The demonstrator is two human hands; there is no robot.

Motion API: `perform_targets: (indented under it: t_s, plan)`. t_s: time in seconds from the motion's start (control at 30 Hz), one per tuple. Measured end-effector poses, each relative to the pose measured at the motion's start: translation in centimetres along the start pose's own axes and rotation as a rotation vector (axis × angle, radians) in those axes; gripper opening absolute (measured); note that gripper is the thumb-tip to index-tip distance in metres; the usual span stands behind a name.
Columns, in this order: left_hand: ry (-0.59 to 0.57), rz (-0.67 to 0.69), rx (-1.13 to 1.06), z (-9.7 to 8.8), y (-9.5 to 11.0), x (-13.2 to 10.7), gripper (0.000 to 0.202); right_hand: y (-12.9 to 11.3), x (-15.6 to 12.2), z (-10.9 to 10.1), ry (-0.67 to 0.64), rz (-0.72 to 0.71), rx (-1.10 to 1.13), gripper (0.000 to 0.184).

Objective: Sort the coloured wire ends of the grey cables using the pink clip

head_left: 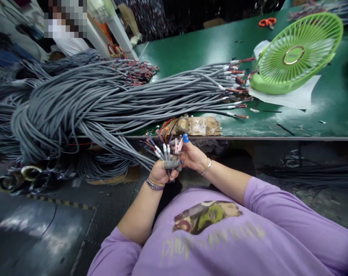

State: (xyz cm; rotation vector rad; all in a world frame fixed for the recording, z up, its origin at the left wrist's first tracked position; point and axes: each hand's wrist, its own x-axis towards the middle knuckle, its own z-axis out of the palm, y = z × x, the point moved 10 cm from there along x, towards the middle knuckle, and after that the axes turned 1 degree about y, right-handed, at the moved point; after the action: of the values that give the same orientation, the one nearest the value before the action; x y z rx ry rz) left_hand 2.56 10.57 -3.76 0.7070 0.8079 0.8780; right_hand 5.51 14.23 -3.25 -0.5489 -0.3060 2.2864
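My left hand (159, 174) is closed around a bunch of grey cables (139, 156), just in front of the bench edge. The cables' ends point up, with white sleeves (164, 148) and bared red, blue and black wires fanned above the fist. A grey wrapping (171, 164) covers a finger of this hand. Beside those ends is my right hand (194, 156), with a blue cover (186, 138) on one raised digit and its other fingers curled. A small pale pink piece (178, 146) shows at its fingers; what exactly they grip is partly hidden.
A large pile of grey cables (119, 99) lies over the green bench (197, 50). A taped brown block (198, 125) sits at the bench's front edge. Right of it stand a green fan (294, 55) on white paper and, farther back, orange-handled scissors (267, 23). A person (70, 42) is behind left.
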Motion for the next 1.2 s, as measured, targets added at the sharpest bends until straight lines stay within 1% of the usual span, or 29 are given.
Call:
perform_targets:
  t_s: [0.17,0.23,0.3,0.4,0.47,0.53,0.6,0.7,0.77,0.83,0.9,1.03,1.07,1.13,1.2]
  plan:
    - [-0.015,0.016,0.022,0.3,0.1,-0.5,0.031,0.3,-0.5,0.2,-0.024,0.062,-0.021,0.057]
    - [0.018,0.041,0.041,0.2,0.3,-1.0,0.031,0.2,-0.6,0.2,-0.048,0.060,-0.033,0.057]
    - [0.080,0.080,0.063,0.1,0.6,-1.6,0.032,0.1,-0.7,0.2,-0.068,0.059,-0.049,0.055]
    - [0.178,0.145,0.095,0.3,1.0,-2.6,0.034,0.0,-1.0,0.1,-0.077,0.062,-0.088,0.044]
    - [0.245,0.181,0.105,0.5,1.2,-3.1,0.035,-0.4,-1.1,0.1,-0.081,0.029,-0.127,0.032]
    - [0.313,0.218,0.106,0.6,1.3,-3.6,0.035,-0.8,-1.3,0.1,-0.085,-0.028,-0.172,0.026]
    - [0.363,0.251,0.109,0.6,1.3,-3.9,0.035,-1.3,-1.2,-0.3,-0.066,-0.090,-0.215,0.030]
    - [0.394,0.280,0.113,0.6,1.3,-4.0,0.032,-1.7,-0.8,-1.1,-0.019,-0.150,-0.270,0.043]
    - [0.407,0.297,0.102,0.3,1.4,-3.9,0.031,-1.6,-0.4,-1.2,-0.021,-0.153,-0.293,0.048]
    - [0.422,0.314,0.086,0.1,1.5,-3.8,0.030,-1.3,-0.2,-1.0,-0.040,-0.141,-0.302,0.051]
    - [0.435,0.324,0.070,-0.1,1.6,-3.6,0.030,-1.3,-0.1,-0.7,-0.036,-0.160,-0.322,0.054]
    - [0.501,0.333,0.048,-0.2,1.7,-3.7,0.029,-2.5,-0.7,-0.8,0.075,-0.300,-0.427,0.057]
    - [0.518,0.328,0.050,-0.2,1.6,-3.8,0.029,-2.6,-0.8,-0.9,0.096,-0.310,-0.427,0.057]
    - [0.541,0.316,0.058,-0.1,1.5,-3.8,0.029,-2.1,-0.6,-1.0,0.096,-0.255,-0.361,0.057]
    - [0.554,0.306,0.066,-0.1,1.4,-3.7,0.030,-1.3,-0.3,-0.8,0.067,-0.158,-0.254,0.056]
